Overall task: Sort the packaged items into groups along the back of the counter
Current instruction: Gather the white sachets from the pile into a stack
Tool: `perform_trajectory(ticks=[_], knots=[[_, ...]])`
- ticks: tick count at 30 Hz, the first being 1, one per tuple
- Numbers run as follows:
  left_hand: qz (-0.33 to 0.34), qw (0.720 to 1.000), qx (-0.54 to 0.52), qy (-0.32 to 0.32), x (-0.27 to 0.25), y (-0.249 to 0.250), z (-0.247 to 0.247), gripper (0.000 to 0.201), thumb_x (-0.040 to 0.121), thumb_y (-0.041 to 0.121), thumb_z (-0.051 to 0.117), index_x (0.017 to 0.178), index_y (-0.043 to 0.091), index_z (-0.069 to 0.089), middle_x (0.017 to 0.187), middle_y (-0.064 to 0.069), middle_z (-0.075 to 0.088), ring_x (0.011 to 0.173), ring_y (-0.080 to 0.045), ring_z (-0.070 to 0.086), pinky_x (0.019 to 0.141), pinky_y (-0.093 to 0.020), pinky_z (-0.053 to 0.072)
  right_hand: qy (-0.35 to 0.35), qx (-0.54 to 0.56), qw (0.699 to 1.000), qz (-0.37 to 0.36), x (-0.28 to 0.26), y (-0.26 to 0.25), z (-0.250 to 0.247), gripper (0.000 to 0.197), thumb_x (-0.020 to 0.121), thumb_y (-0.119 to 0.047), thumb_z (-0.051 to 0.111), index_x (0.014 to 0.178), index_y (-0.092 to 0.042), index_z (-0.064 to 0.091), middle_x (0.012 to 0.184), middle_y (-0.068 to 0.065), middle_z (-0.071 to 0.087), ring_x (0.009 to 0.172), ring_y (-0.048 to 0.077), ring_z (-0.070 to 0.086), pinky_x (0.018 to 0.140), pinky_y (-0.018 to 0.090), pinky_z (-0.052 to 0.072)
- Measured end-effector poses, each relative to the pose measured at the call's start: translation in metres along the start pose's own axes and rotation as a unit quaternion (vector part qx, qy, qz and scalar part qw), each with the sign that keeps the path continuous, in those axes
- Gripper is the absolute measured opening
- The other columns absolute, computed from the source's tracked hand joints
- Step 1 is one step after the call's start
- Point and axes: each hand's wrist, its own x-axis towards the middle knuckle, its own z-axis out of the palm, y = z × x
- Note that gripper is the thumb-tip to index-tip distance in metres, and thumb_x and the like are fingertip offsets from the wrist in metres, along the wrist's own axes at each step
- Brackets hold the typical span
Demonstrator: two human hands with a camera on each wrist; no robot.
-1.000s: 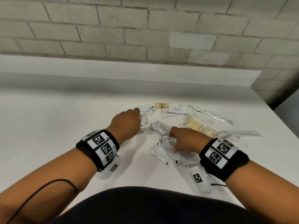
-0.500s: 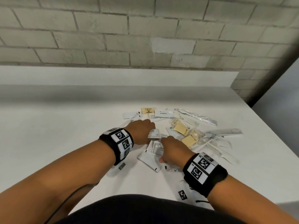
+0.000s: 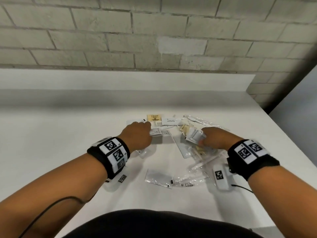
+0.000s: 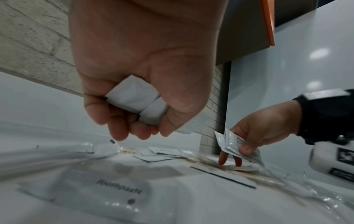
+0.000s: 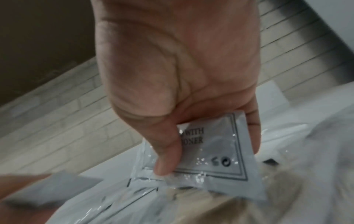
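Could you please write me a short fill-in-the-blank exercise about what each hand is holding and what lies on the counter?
1. The right hand pinches white sachets between fingers and ____.
2. The left hand holds small white packets in a closed ____.
3. The flat white packet at the pile's far edge is printed with the word ____.
4. The wall behind the counter is made of ____.

Missing words: thumb; fist; Toothpaste; brick

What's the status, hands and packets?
Left hand grips white sachets. Right hand pinches printed sachets. Mixed pile unsorted mid-counter.
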Motion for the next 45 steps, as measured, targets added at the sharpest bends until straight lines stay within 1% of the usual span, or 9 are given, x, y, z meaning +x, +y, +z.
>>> perform_trajectory(ticks=[4,8,14,18,24,31,34,40,45], knots=[[-0.004,0.998,-0.058,-0.039,0.007,0.008,0.002,0.027,0.092,0.009,0.039,0.118,0.012,0.044,0.092,-0.006,0.056,0.073,-0.021,0.051,0.059,-0.03,0.037,0.001,-0.004,0.999,0.036,0.013,0.041,-0.013,0.033,0.091,-0.041,0.055,0.107,-0.014,0.063,0.108,0.006,0.068,0.098,0.024,0.061,0.088,0.034,0.048],[0.059,0.995,-0.07,-0.045,0.017,0.036,0.007,0.022,0.091,0.005,0.043,0.112,0.01,0.049,0.105,-0.011,0.059,0.082,-0.023,0.054,0.066,-0.032,0.044,0.04,0.059,0.996,0.054,0.013,0.063,-0.018,0.042,0.089,-0.041,0.06,0.114,-0.008,0.059,0.115,0.011,0.063,0.107,0.029,0.057,0.093,0.037,0.047],[0.183,0.977,-0.001,-0.108,0.035,0.089,0.017,0.047,0.091,0.026,0.054,0.135,0.01,0.045,0.134,-0.007,0.047,0.117,-0.026,0.051,0.097,-0.04,0.047,0.083,0.331,0.94,-0.011,-0.004,0.091,-0.013,0.035,0.086,-0.017,0.067,0.119,-0.016,0.056,0.111,0.011,0.066,0.101,0.033,0.063,0.081,0.046,0.053],[0.207,0.968,0.093,-0.109,0.036,0.101,0.018,0.058,0.089,0.049,0.055,0.134,0.014,0.046,0.131,-0.003,0.05,0.113,-0.022,0.052,0.095,-0.035,0.047,0.052,0.45,0.889,-0.065,-0.021,0.113,-0.005,0.021,0.091,-0.013,0.061,0.112,-0.014,0.06,0.102,0.01,0.07,0.089,0.027,0.065,0.073,0.035,0.05],[0.108,0.987,0.076,-0.095,0.018,0.098,0.021,0.044,0.085,0.028,0.058,0.124,0.016,0.042,0.111,-0.002,0.056,0.089,-0.015,0.052,0.071,-0.026,0.045,-0.006,0.615,0.78,-0.112,-0.022,0.123,0.001,0.029,0.087,0.006,0.055,0.116,-0.001,0.056,0.104,0.02,0.067,0.082,0.03,0.068,0.072,0.033,0.06],[0.029,0.976,0.211,-0.054,-0.009,0.108,0.041,0.056,0.084,0.014,0.055,0.134,0.011,0.03,0.123,-0.009,0.043,0.102,-0.026,0.05,0.078,-0.034,0.046,0.018,0.619,0.778,-0.104,-0.017,0.103,0.01,0.021,0.088,-0.003,0.061,0.109,-0.007,0.06,0.101,0.012,0.072,0.081,0.024,0.071,0.066,0.03,0.059],[0.013,0.982,0.185,-0.045,-0.013,0.107,0.039,0.051,0.081,0.008,0.055,0.129,0.01,0.035,0.12,-0.01,0.039,0.097,-0.026,0.05,0.071,-0.033,0.046,0.019,0.604,0.788,-0.118,-0.016,0.095,0.016,0.022,0.092,-0.009,0.059,0.114,-0.011,0.063,0.109,0.013,0.072,0.1,0.031,0.069,0.088,0.043,0.055],[0.012,0.976,0.217,-0.032,-0.023,0.102,0.034,0.038,0.093,0.023,0.05,0.127,0.01,0.038,0.116,-0.011,0.05,0.101,-0.027,0.054,0.079,-0.035,0.047,0.033,0.61,0.782,-0.126,-0.024,0.081,0.015,0.016,0.089,-0.007,0.063,0.103,-0.013,0.066,0.099,0.01,0.074,0.087,0.027,0.07,0.085,0.042,0.055],[-0.091,0.984,-0.146,0.036,-0.021,0.11,0.004,0.02,0.091,0.017,0.054,0.107,0.014,0.043,0.099,-0.01,0.055,0.073,-0.018,0.055,0.062,-0.032,0.046,0.037,0.611,0.776,-0.15,-0.033,0.076,0.009,0.017,0.089,-0.008,0.063,0.105,-0.01,0.063,0.1,0.012,0.074,0.086,0.027,0.071,0.078,0.039,0.056]])
